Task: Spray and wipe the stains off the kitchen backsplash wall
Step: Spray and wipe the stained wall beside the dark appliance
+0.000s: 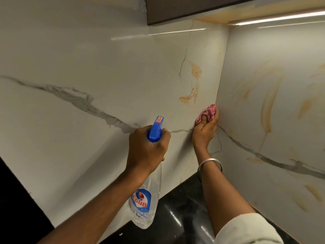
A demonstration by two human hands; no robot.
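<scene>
My left hand [146, 148] grips the neck of a clear spray bottle [146, 205] with a blue trigger head [156, 128], its nozzle aimed at the white marble-look backsplash [105, 71]. My right hand [204, 132] holds a crumpled pink cloth [207, 112] and presses it against the wall right at the inner corner. Orange-brown stains [192, 85] streak the wall just above the cloth. More such stains [268, 103] smear the adjoining wall panel on the right.
A black glossy countertop [182, 213] runs along the foot of both walls. A dark cabinet [193, 7] hangs overhead, with a lit strip light [277, 18] under the right side. A metal bangle [209, 163] circles my right wrist.
</scene>
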